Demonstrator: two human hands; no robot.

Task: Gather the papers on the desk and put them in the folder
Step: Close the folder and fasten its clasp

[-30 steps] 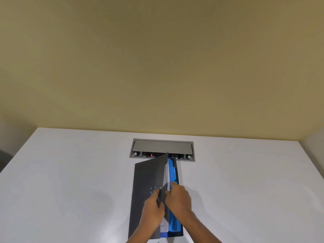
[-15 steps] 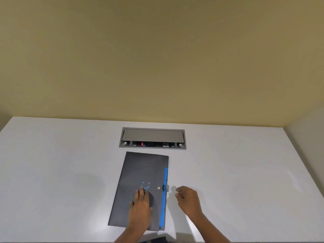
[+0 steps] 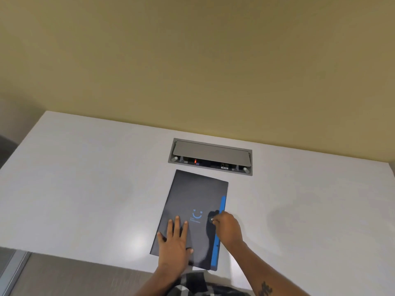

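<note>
A dark grey folder [image 3: 196,195] with a blue smile mark lies closed on the white desk [image 3: 85,178], a blue strip showing along its right edge. My left hand [image 3: 175,242] rests flat on its lower left part, fingers spread. My right hand [image 3: 227,228] is at the folder's right edge, fingertips pinched at the small round snap button [image 3: 212,219]. No loose papers are visible on the desk; anything inside the folder is hidden.
A grey recessed cable box [image 3: 210,157] with its lid tilted up sits in the desk just beyond the folder. A yellow wall rises behind the desk. The desk's near edge runs just below my hands.
The folder's cover was swung shut and laid flat. My left hand stayed pressing on it while my right hand moved in from the bare desk to the snap button.
</note>
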